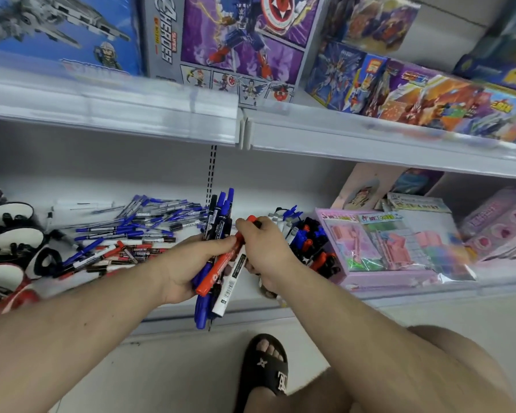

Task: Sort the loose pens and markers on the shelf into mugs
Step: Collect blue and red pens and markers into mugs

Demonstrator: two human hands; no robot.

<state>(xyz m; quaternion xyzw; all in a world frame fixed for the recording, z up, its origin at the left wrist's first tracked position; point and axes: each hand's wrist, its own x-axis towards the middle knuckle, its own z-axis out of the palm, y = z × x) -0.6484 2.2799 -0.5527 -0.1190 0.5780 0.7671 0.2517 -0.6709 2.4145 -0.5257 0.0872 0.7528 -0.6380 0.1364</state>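
My left hand (pixel 188 269) grips a bundle of markers (pixel 218 222), blue, black and white ones, standing upright above the shelf's front edge. My right hand (pixel 262 248) pinches a red marker (pixel 218 271) near its top end and holds it against the bundle. Loose blue, red and black pens (pixel 137 231) lie scattered on the white shelf (pixel 173 180) to the left. More markers (pixel 307 236) are piled just right of my hands. Several mugs (pixel 9 231) stand at the far left, some with black markers inside.
Pink toy sets in clear wrap (pixel 393 248) fill the shelf's right side. The upper shelf (pixel 131 111) carries large toy boxes (pixel 239 40). Below, a foot in a black sandal (pixel 265 371) stands on the light floor.
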